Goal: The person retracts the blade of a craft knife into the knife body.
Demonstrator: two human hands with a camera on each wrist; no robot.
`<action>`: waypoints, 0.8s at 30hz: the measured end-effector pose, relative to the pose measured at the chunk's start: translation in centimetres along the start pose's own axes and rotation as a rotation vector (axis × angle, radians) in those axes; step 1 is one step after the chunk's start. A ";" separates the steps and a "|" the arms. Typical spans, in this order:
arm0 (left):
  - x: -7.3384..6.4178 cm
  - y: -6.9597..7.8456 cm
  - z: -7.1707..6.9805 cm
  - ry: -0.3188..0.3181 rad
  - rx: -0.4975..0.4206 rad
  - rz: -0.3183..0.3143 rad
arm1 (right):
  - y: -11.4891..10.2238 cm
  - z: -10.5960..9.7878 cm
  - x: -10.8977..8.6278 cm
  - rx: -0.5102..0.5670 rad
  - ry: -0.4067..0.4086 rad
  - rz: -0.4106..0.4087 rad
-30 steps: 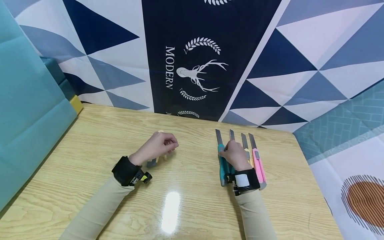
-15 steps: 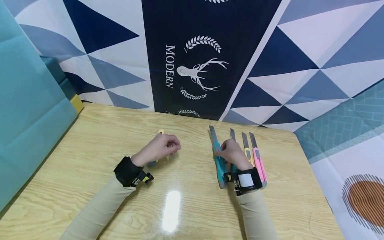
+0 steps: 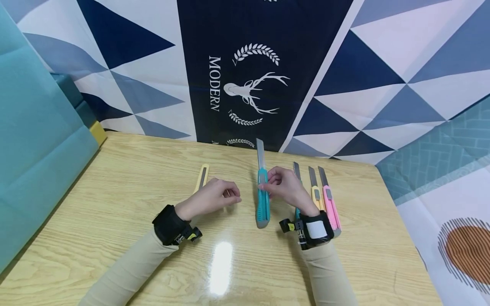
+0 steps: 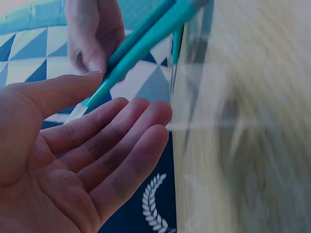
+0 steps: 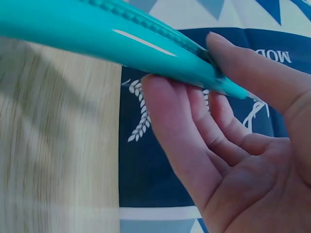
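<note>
teal cutter [image 3: 263, 204] btwn thumb & fingers of r hand [image 3: 289, 187]; l hand [image 3: 211, 196] nearby

Teal along the held cutter [image 3: 263, 204], greyish at its butt end, silver-grey on its blade. Teal again on the second cutter [image 3: 297, 171], pale yellow on the third cutter [image 3: 316, 195] and on the leftmost cutter [image 3: 201, 178], pink on the outermost cutter [image 3: 331, 208]. Grained in pale yellow wood across the table [image 3: 134, 182]. Patterned with navy, slate-blue and white triangles over the backdrop [image 3: 118, 32]. Beige on the sleeves [image 3: 130, 265], black on the wrist straps [image 3: 166, 223].
</note>
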State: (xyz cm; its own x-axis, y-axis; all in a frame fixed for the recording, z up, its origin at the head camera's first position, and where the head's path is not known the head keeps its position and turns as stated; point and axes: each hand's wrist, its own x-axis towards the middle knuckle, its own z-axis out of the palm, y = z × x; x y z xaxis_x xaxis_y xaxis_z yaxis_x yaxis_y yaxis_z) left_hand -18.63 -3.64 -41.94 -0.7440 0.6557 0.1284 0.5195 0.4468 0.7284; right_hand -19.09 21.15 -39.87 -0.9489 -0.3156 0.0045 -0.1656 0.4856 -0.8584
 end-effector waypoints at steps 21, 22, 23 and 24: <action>0.2 0.5 2.5 -0.154 -0.556 -0.061 | -5.2 0.2 -1.4 0.198 0.114 -0.168; 0.2 0.5 2.5 -0.152 -0.566 -0.061 | -5.3 0.2 -1.4 0.197 0.129 -0.169; 0.2 0.5 2.6 -0.150 -0.572 -0.061 | -5.4 0.2 -1.5 0.192 0.145 -0.171; 0.2 0.5 2.6 -0.148 -0.580 -0.063 | -5.5 0.3 -1.5 0.186 0.160 -0.175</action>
State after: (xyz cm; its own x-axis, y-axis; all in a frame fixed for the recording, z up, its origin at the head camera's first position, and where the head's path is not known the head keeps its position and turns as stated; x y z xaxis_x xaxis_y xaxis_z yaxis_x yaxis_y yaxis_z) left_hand -17.44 -1.73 -43.27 -0.6780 0.7350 0.0087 0.1315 0.1096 0.9852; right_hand -16.72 18.74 -35.31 -0.9430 -0.2416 0.2290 -0.2924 0.2728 -0.9166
